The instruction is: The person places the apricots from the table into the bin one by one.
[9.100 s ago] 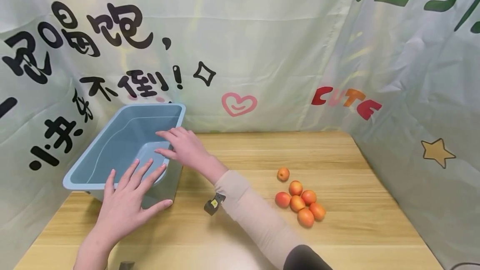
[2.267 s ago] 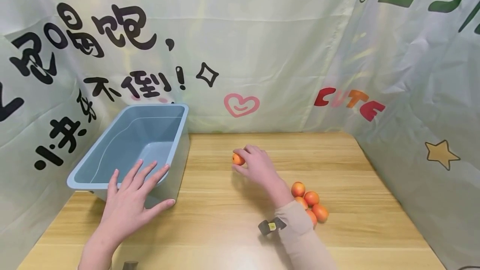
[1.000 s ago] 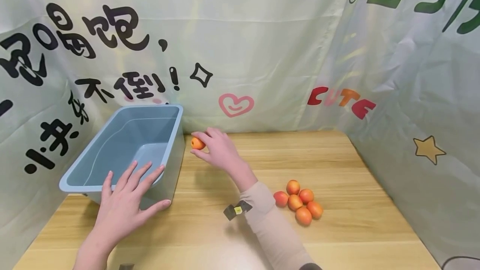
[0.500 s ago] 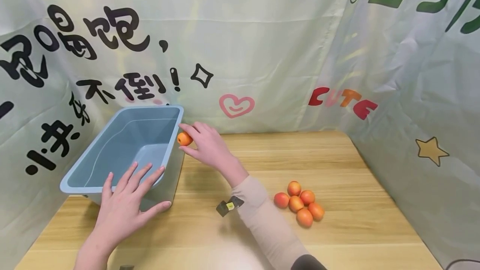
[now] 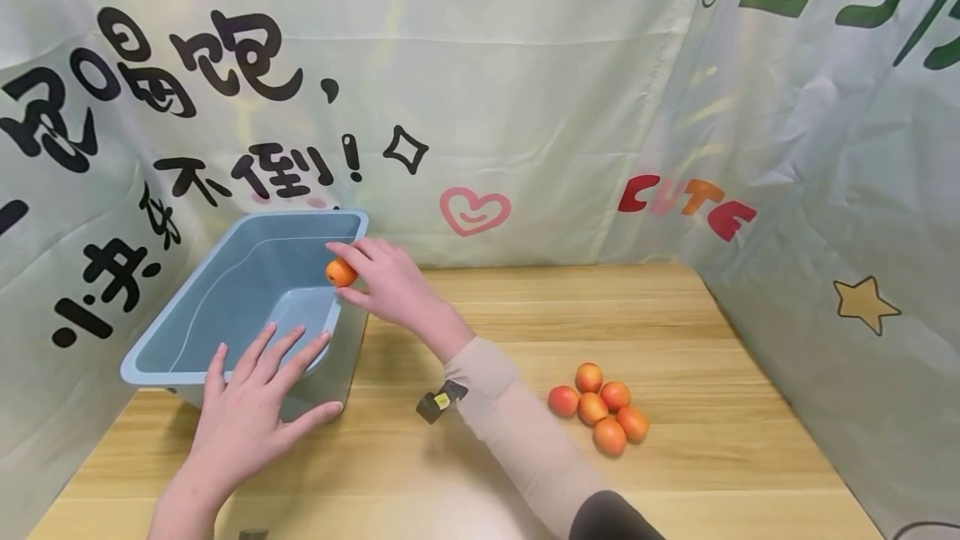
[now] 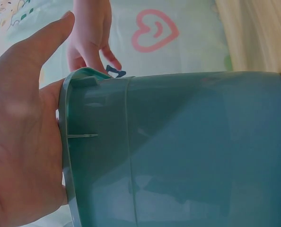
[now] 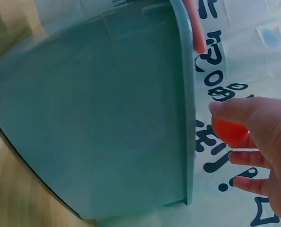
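Observation:
Between the thumb and fingers of my right hand (image 5: 396,286) is an orange apricot (image 5: 341,272), pinched over the right rim of a blue plastic tub (image 5: 247,227). The right wrist view shows the same apricot (image 7: 229,130) held above the level of the tub's rim. My left hand (image 5: 251,407) rests on the tub's near rim, fingers spread and reaching over the inside. Seen from the left wrist, the tub's outer wall (image 6: 188,146) fills much of the view. The visible part of the tub's floor is bare; my left fingers cover some of it.
Several more apricots (image 5: 592,408) lie in a cluster on the wooden table (image 5: 712,407), right of the tub. A printed cloth (image 5: 555,123) hangs behind and along both sides. A small dark object (image 5: 253,534) shows at the bottom edge.
My right hand has carried the apricot leftward from the table to over the tub's right rim. My left hand has kept its place on the near rim.

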{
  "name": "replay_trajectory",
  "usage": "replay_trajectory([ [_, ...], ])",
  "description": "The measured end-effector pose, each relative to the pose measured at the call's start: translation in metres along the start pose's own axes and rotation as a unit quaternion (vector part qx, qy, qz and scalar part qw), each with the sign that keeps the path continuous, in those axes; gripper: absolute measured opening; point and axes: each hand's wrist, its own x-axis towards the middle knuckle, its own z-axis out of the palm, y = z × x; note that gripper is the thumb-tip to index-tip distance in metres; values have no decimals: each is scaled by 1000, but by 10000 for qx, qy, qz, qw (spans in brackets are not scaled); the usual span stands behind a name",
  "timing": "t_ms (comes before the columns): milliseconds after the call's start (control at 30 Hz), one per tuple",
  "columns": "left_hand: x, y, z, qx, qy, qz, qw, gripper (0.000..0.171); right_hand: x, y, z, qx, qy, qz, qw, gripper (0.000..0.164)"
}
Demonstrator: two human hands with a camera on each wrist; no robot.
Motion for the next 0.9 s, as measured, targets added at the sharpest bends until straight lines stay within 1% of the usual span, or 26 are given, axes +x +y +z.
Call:
replay_trajectory([
  [233, 0, 1, 0, -2, -44, -8, 10000, 86, 7, -7, 8, -262, -258, -137, 9992, 56],
  [500, 0, 1, 0, 15, -38, -26, 10000, 86, 11, -12, 15, -310, -292, -338, 9985, 55],
  [700, 0, 1, 0, 7, -27, -44, 10000, 87, 11, -15, 17, -345, -449, -288, 9980, 55],
  [900, 0, 2, -1, 4, -32, -44, 10000, 87, 10, -17, 17, -227, -618, -48, 9978, 55],
])
